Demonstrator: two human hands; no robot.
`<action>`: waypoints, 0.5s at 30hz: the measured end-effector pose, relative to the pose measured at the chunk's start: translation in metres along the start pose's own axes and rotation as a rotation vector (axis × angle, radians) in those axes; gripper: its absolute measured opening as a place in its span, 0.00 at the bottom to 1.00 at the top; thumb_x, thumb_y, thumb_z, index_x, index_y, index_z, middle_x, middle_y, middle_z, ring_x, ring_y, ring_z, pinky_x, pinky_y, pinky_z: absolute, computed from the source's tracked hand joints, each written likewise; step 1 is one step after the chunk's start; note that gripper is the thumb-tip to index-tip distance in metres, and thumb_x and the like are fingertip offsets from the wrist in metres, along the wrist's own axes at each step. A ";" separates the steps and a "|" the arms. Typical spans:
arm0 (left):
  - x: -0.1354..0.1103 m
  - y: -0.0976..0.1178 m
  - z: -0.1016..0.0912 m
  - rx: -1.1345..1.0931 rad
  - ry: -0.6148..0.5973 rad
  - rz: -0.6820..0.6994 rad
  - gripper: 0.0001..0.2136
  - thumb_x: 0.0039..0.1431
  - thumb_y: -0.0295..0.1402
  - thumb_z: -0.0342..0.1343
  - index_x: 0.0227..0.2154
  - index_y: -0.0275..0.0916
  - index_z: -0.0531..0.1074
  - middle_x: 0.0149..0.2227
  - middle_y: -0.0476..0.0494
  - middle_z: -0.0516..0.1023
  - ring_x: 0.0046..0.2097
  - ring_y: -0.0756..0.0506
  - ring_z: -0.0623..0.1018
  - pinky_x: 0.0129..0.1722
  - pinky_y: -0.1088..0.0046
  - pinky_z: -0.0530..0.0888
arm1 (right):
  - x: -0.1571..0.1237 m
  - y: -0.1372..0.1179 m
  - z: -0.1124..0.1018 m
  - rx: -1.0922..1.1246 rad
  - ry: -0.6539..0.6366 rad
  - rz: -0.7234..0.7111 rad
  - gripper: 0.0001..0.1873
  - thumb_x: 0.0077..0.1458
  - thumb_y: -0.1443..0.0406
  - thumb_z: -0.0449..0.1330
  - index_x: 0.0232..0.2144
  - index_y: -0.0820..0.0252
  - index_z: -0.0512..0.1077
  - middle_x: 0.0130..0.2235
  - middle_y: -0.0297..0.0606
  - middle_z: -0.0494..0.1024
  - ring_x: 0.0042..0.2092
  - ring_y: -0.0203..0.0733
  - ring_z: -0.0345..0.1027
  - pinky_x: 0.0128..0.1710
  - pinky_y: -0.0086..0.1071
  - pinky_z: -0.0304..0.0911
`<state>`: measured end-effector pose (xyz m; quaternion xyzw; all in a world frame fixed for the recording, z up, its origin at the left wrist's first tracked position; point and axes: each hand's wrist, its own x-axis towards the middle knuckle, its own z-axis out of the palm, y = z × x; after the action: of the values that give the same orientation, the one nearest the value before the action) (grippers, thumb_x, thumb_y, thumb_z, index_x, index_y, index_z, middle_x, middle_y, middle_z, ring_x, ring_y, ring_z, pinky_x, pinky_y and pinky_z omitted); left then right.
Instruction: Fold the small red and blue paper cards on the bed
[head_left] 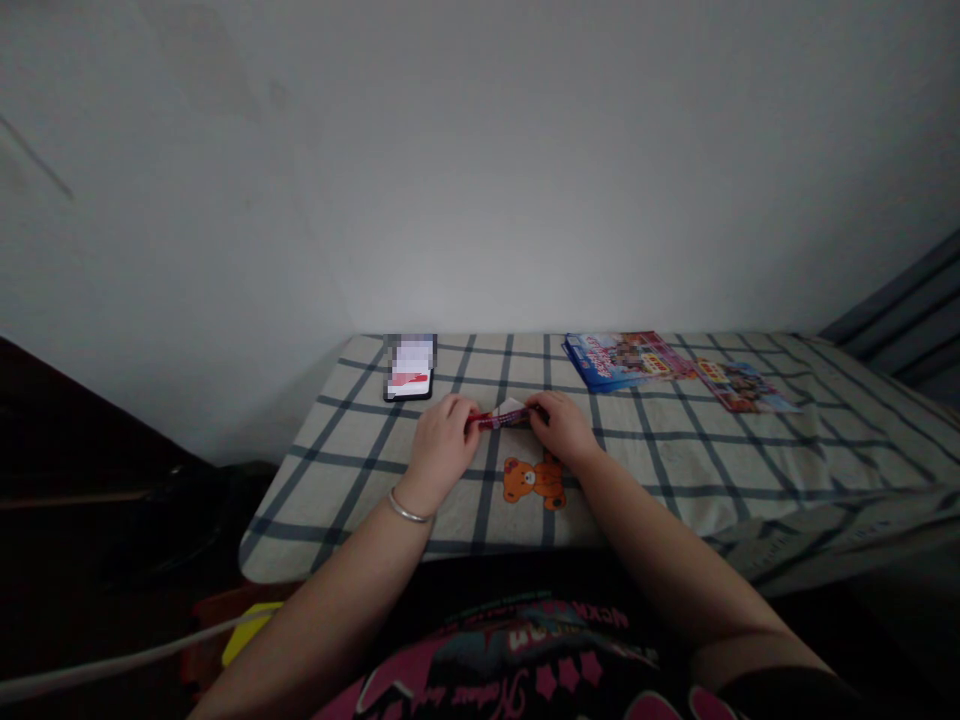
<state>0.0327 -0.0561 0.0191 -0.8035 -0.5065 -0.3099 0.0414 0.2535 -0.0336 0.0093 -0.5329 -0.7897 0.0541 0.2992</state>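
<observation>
Between my two hands, just above the checked cloth, is a narrow folded piece of printed paper, pinkish red with a white corner standing up behind it. My left hand, with a silver bangle at the wrist, is closed on its left end. Its right end is pinched in the fingers of my right hand. Part of the paper is hidden under my fingers. Just below it, an orange bear print shows on the cloth.
A lit phone lies at the table's back left. Toward the back right rest a stack of colourful printed sheets and another printed sheet. The checked cloth covers the table, which meets a pale wall.
</observation>
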 end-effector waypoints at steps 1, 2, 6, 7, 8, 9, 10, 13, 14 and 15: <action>0.000 0.000 0.000 0.002 0.003 -0.004 0.04 0.59 0.26 0.52 0.37 0.39 0.68 0.39 0.42 0.73 0.41 0.41 0.73 0.40 0.63 0.70 | 0.000 0.000 0.000 0.004 0.000 0.002 0.08 0.56 0.71 0.56 0.37 0.58 0.73 0.37 0.38 0.77 0.41 0.44 0.68 0.43 0.35 0.61; 0.000 0.000 0.000 0.005 -0.001 -0.002 0.04 0.59 0.26 0.52 0.36 0.39 0.68 0.39 0.42 0.73 0.41 0.41 0.73 0.40 0.64 0.70 | 0.000 0.001 0.001 0.008 -0.001 0.002 0.08 0.56 0.71 0.56 0.37 0.58 0.73 0.37 0.38 0.77 0.41 0.44 0.68 0.43 0.35 0.61; 0.001 0.000 0.000 0.016 -0.051 0.017 0.03 0.59 0.26 0.52 0.31 0.39 0.68 0.37 0.43 0.72 0.40 0.43 0.73 0.39 0.65 0.69 | 0.001 0.003 0.002 0.024 0.001 0.009 0.08 0.55 0.71 0.56 0.37 0.58 0.73 0.37 0.38 0.77 0.41 0.44 0.68 0.43 0.35 0.61; 0.001 0.000 0.000 0.014 -0.061 0.014 0.03 0.59 0.26 0.52 0.31 0.39 0.68 0.37 0.44 0.72 0.39 0.43 0.73 0.39 0.66 0.69 | 0.001 0.003 0.002 0.029 0.001 0.012 0.08 0.55 0.71 0.56 0.37 0.58 0.73 0.36 0.38 0.77 0.41 0.44 0.68 0.43 0.34 0.61; 0.001 0.000 0.000 0.011 -0.068 0.008 0.03 0.59 0.26 0.52 0.32 0.39 0.68 0.37 0.44 0.73 0.39 0.43 0.73 0.39 0.66 0.69 | 0.001 0.003 0.003 0.035 -0.001 0.015 0.08 0.55 0.71 0.56 0.37 0.58 0.73 0.36 0.38 0.77 0.41 0.44 0.68 0.43 0.34 0.61; 0.001 0.000 0.000 0.007 -0.074 0.001 0.03 0.59 0.26 0.52 0.32 0.39 0.68 0.37 0.44 0.73 0.39 0.43 0.73 0.39 0.66 0.69 | 0.001 0.003 0.003 0.040 -0.005 0.017 0.08 0.55 0.71 0.56 0.37 0.58 0.73 0.36 0.38 0.77 0.41 0.44 0.68 0.42 0.34 0.61; 0.001 0.000 0.000 0.001 -0.078 -0.007 0.02 0.59 0.26 0.52 0.32 0.39 0.68 0.37 0.44 0.73 0.39 0.43 0.73 0.39 0.66 0.69 | 0.001 0.002 0.002 0.046 -0.011 0.018 0.08 0.55 0.71 0.57 0.37 0.58 0.73 0.36 0.38 0.77 0.41 0.43 0.68 0.42 0.34 0.61; 0.001 0.000 0.001 -0.023 -0.085 -0.028 0.02 0.59 0.27 0.52 0.33 0.39 0.68 0.37 0.44 0.73 0.39 0.43 0.74 0.39 0.66 0.69 | 0.000 0.001 0.002 0.061 -0.033 0.025 0.08 0.56 0.70 0.56 0.38 0.58 0.74 0.36 0.38 0.77 0.40 0.43 0.69 0.41 0.34 0.62; 0.000 0.000 0.001 -0.032 -0.085 -0.034 0.02 0.59 0.27 0.52 0.33 0.40 0.68 0.38 0.44 0.73 0.39 0.43 0.74 0.39 0.66 0.70 | 0.000 0.002 0.002 0.063 -0.038 0.027 0.08 0.56 0.69 0.56 0.38 0.58 0.74 0.36 0.37 0.77 0.40 0.43 0.69 0.41 0.34 0.62; 0.000 0.000 0.002 -0.041 -0.086 -0.039 0.02 0.59 0.27 0.52 0.34 0.40 0.68 0.38 0.44 0.73 0.39 0.43 0.74 0.39 0.66 0.70 | 0.000 0.002 0.002 0.065 -0.042 0.028 0.08 0.56 0.69 0.56 0.38 0.58 0.74 0.36 0.37 0.78 0.40 0.43 0.69 0.41 0.34 0.62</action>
<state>0.0332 -0.0553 0.0177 -0.8067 -0.5171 -0.2861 -0.0030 0.2536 -0.0322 0.0068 -0.5324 -0.7863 0.0951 0.2989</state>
